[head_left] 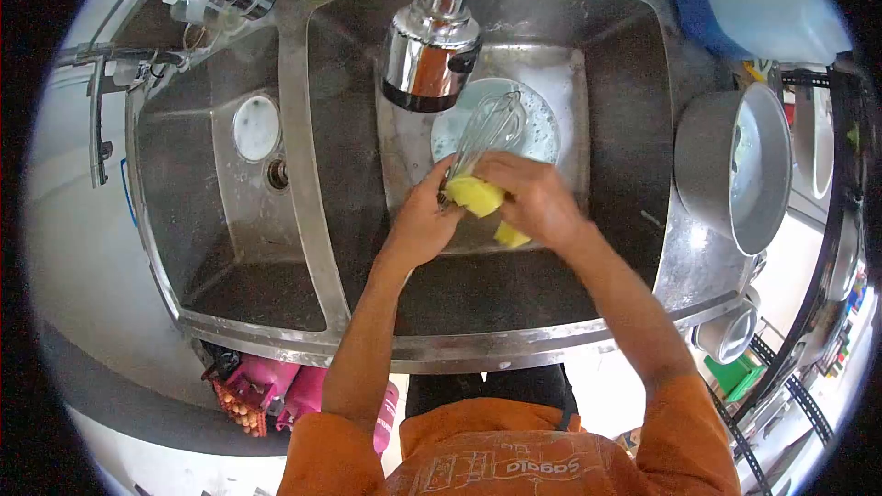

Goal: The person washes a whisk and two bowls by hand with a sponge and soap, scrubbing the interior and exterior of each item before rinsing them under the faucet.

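Over the larger steel sink basin [620, 174], my left hand [421, 225] is closed around the handle of a wire whisk [496, 121]. The whisk's loops point up and away, toward the back of the sink. My right hand [540, 202] grips a yellow sponge [475, 195], pressing it at the whisk's handle end beside my left fingers. Part of the sponge sticks out below my right fingers. Beneath the whisk, a round bowl [552, 133] of sudsy water stands on the basin floor. My hands hide its near side.
A chrome tap head [432, 50] hangs over the basin, just beyond the whisk. The left basin [179, 165] holds a white, foamy round item [256, 129] near the drain [277, 174]. On the right ledge stand a large metal pot [776, 170] and a blue container [763, 14].
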Motion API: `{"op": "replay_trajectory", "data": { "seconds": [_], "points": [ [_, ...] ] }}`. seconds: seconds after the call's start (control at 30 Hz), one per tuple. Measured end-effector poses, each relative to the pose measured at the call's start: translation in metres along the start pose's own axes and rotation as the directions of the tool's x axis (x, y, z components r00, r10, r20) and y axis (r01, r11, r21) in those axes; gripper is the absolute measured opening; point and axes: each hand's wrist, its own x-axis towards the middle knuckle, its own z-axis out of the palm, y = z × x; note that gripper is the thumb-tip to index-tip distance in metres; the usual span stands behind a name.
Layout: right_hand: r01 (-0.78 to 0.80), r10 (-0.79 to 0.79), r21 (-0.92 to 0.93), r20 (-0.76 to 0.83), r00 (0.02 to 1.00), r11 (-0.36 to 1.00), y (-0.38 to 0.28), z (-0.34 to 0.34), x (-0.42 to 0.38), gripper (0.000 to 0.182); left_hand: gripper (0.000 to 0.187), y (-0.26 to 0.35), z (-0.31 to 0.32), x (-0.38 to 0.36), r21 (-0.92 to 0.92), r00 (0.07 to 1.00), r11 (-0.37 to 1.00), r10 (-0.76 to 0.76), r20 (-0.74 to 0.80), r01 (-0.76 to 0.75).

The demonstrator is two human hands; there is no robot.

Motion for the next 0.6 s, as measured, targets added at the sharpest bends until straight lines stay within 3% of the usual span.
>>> {"op": "replay_trajectory", "data": {
  "seconds": [0.07,0.17,0.27,0.37,0.5,0.53,0.6],
  "points": [
    [-0.077,0.076,-0.080,-0.013,0.997,0.994,0.000,-0.019,0.002,0.031,0.060,-0.002,-0.003,-0.001,-0.060,0.999,0.998,-0.026,0.036,0.028],
    [-0.142,0.099,-0.257,-0.173,0.980,0.956,0.015,-0.027,0.012,0.033,0.060,-0.023,0.001,0.000,0.026,0.998,0.998,0.057,0.013,-0.057],
    [-0.252,0.193,-0.355,-0.192,0.962,0.900,0.003,-0.013,0.017,0.031,0.060,-0.017,0.014,-0.003,0.026,0.999,0.999,0.048,-0.013,-0.047],
    [-0.368,0.353,-0.258,-0.105,0.930,0.893,-0.024,0.006,0.006,0.024,0.059,0.000,0.009,-0.008,0.078,0.998,0.996,0.038,-0.043,-0.035],
    [-0.356,0.356,-0.012,0.071,0.932,0.934,-0.016,0.002,-0.001,0.021,0.059,-0.020,0.008,-0.008,0.114,0.986,0.980,0.166,-0.032,-0.161],
    [-0.527,0.520,0.091,0.089,0.849,0.845,-0.010,-0.003,0.003,0.017,0.059,-0.019,0.008,-0.008,0.155,0.980,0.970,0.196,-0.038,-0.188],
    [-0.508,0.528,0.173,-0.104,0.843,0.844,-0.006,-0.005,0.009,0.016,0.058,-0.018,0.009,-0.009,0.212,0.970,0.953,0.236,-0.059,-0.219]
  ]
}}
